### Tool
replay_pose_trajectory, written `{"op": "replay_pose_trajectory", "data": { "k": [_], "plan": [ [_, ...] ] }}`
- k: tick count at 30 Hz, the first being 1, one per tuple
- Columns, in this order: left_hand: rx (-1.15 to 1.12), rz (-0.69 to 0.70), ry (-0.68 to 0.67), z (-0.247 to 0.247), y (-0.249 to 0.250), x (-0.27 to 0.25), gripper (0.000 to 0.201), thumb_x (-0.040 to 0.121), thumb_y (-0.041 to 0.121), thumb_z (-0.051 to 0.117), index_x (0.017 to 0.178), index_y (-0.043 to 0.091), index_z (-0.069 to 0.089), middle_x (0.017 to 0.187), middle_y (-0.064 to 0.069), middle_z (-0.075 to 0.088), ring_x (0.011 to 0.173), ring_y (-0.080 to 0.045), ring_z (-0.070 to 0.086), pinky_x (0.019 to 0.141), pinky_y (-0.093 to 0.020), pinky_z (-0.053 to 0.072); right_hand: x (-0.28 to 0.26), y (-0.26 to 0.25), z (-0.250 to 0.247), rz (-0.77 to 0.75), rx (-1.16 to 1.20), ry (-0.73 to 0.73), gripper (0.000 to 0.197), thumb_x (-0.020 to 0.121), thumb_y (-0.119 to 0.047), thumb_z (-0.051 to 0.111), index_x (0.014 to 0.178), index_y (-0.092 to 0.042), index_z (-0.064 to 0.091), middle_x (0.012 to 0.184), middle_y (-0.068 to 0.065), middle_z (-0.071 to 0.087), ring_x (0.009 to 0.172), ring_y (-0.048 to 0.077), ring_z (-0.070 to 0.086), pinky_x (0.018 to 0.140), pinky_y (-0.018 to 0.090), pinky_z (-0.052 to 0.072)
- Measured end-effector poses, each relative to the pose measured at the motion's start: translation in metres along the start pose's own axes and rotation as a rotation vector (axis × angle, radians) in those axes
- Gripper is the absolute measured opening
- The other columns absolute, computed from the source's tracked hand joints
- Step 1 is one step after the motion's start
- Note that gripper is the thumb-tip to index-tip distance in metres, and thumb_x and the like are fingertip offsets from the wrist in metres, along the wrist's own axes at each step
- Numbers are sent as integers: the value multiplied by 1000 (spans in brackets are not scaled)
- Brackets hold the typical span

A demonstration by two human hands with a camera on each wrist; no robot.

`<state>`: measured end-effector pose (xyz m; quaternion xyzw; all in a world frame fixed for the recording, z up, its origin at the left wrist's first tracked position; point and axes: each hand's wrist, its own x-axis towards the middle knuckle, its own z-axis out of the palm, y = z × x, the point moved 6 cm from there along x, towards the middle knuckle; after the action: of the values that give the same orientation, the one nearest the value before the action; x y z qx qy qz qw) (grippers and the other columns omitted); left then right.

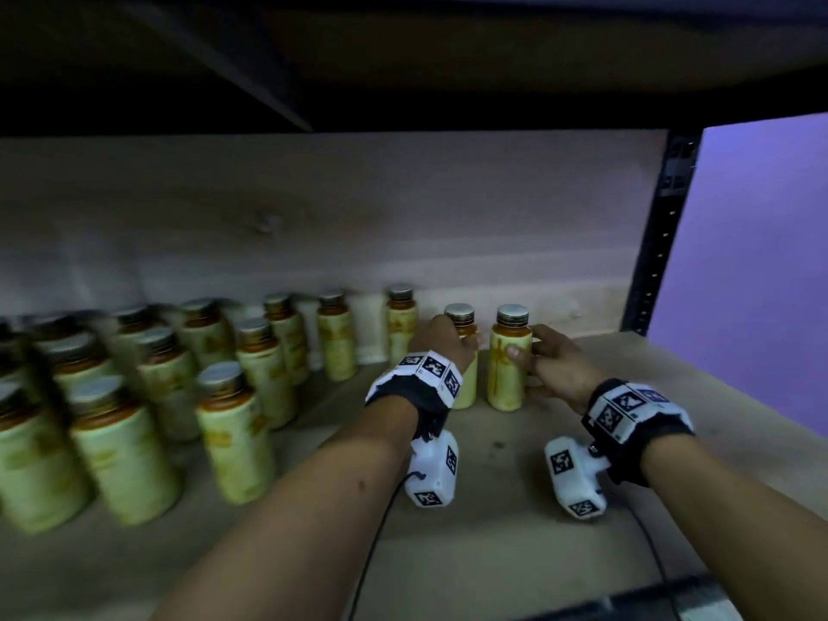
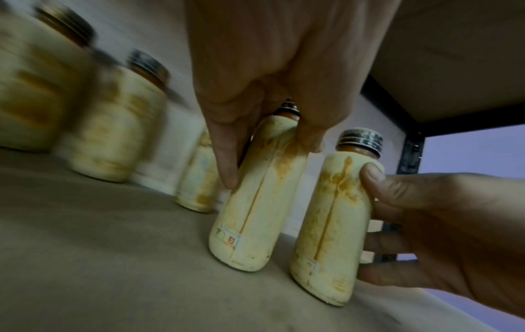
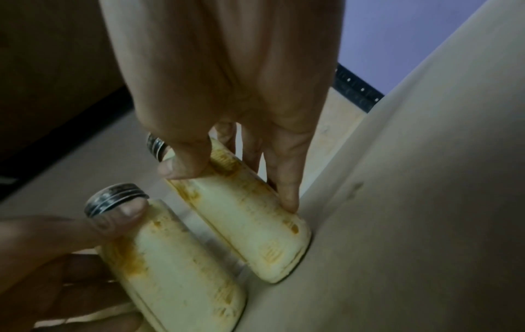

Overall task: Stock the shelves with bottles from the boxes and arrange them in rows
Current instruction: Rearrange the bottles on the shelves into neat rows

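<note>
Presently left hand [image 1: 441, 340] grips one bottle [image 1: 466, 383], right hand [image 1: 553, 365] grips another [image 1: 508, 369], both standing on the shelf [image 1: 515, 508]; hasty release risks toppling neighbours [image 1: 401, 322].

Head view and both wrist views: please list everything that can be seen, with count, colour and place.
Held bottles: two, pale yellow with dark metal caps, standing on the shelf at the right end; left bottle, right bottle.
Other bottles: many, exact count blurred, same colours, in rows at left.
Shelf board: one, beige, under everything.
Shelf post: one, black, at right.
Wrist cameras: two, white, under the wrists.
Left hand: grips the left bottle.
Right hand: grips the right bottle.
</note>
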<state>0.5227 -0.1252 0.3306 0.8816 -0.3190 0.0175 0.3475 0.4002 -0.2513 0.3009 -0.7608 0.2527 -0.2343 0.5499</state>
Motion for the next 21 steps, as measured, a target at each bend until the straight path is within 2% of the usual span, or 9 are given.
{"op": "replay_pose_trajectory", "data": {
  "k": [2, 4, 6, 9, 12, 15, 18, 21],
  "plan": [
    [10, -58, 37, -24, -25, -14, 39, 89, 43, 60, 105, 8, 58, 110, -13, 65, 100, -34, 62, 73, -31, 42, -6, -4, 23, 0, 3, -29, 34, 93, -25, 64, 124, -20, 53, 120, 8, 64, 103, 30, 65, 83, 51, 57],
    [11, -121, 70, -46, -49, -25, 37, 89, 43, 60, 103, 9, 58, 109, -10, 64, 100, -33, 62, 76, -31, 46, -8, -10, 43, -23, -45, -44, 35, 91, -29, 65, 122, -20, 51, 120, 8, 63, 104, 30, 64, 83, 52, 57],
    [-7, -186, 99, -66, -70, -33, 36, 89, 44, 60, 98, 9, 56, 104, -7, 64, 98, -30, 63, 72, -29, 45, -8, -18, 61, -50, -124, -39, 39, 89, -35, 67, 121, -21, 49, 121, 9, 62, 108, 31, 62, 86, 52, 55],
    [-22, -252, 132, -89, -93, -41, 36, 89, 40, 61, 102, 7, 60, 107, -12, 67, 97, -31, 64, 70, -30, 45, -3, -24, 85, -83, -193, -40, 44, 87, -41, 67, 121, -20, 47, 124, 10, 61, 113, 33, 59, 93, 54, 51],
    [-29, -300, 183, -103, -108, -46, 33, 89, 36, 63, 103, 5, 61, 107, -14, 68, 96, -31, 64, 68, -31, 45, 1, -29, 104, -118, -235, -26, 44, 88, -41, 66, 120, -17, 47, 122, 9, 62, 112, 31, 59, 94, 45, 49],
    [-3, -334, 223, -111, -113, -49, 35, 88, 38, 64, 100, 5, 62, 106, -14, 67, 94, -31, 65, 65, -29, 41, 4, -32, 118, -134, -316, -18, 44, 90, -42, 63, 121, -16, 46, 120, 8, 62, 111, 30, 59, 84, 32, 42],
    [22, -353, 223, -111, -109, -51, 38, 89, 38, 63, 106, 4, 61, 110, -14, 66, 100, -31, 64, 66, -30, 42, 10, -33, 127, -143, -367, -34, 45, 92, -41, 60, 123, -13, 43, 121, 10, 61, 111, 31, 57, 82, 32, 40],
    [45, -350, 221, -110, -105, -53, 43, 91, 37, 60, 114, 2, 57, 116, -16, 63, 105, -32, 62, 74, -34, 46, 12, -36, 130, -141, -372, -37, 44, 93, -38, 60, 124, -11, 43, 123, 12, 60, 112, 32, 56, 83, 32, 40]
  ]
}}
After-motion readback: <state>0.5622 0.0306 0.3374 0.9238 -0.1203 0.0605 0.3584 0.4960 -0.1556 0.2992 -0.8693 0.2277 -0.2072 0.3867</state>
